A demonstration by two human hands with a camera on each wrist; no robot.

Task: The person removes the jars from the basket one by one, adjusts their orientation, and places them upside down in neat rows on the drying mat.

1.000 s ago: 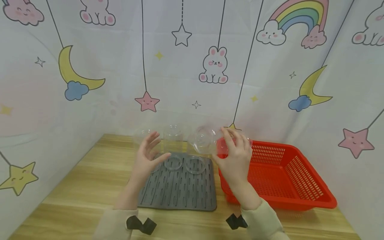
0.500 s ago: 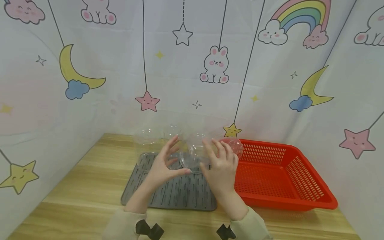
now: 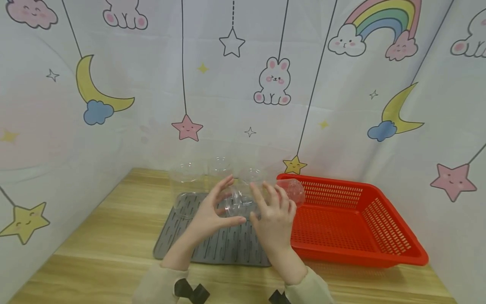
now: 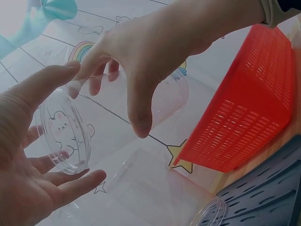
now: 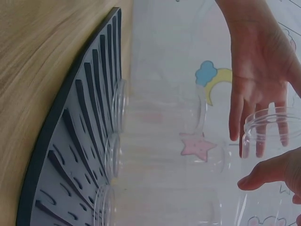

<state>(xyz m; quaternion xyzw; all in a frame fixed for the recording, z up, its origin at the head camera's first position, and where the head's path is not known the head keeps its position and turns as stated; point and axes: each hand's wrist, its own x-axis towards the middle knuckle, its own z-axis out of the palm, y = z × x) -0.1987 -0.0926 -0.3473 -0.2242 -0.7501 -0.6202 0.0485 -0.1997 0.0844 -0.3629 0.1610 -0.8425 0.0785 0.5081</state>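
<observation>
My right hand grips a clear plastic jar around its body, the jar lying on its side in the air above the mat. Its ringed open mouth points left, toward my left hand. That hand is spread at the mouth end, thumb on the near side and straight fingers beyond the rim, as the right wrist view shows. Behind the hands, three similar clear jars stand mouth down in a row on a grey ridged drying mat. Both hands partly cover them in the head view.
A red perforated plastic basket stands right of the mat on the wood-grain table. A white cloth backdrop printed with stars, moons and rabbits closes off the back and sides.
My right hand has brought the jar left and down from beside the basket to over the mat. The left hand has moved right to meet its mouth.
</observation>
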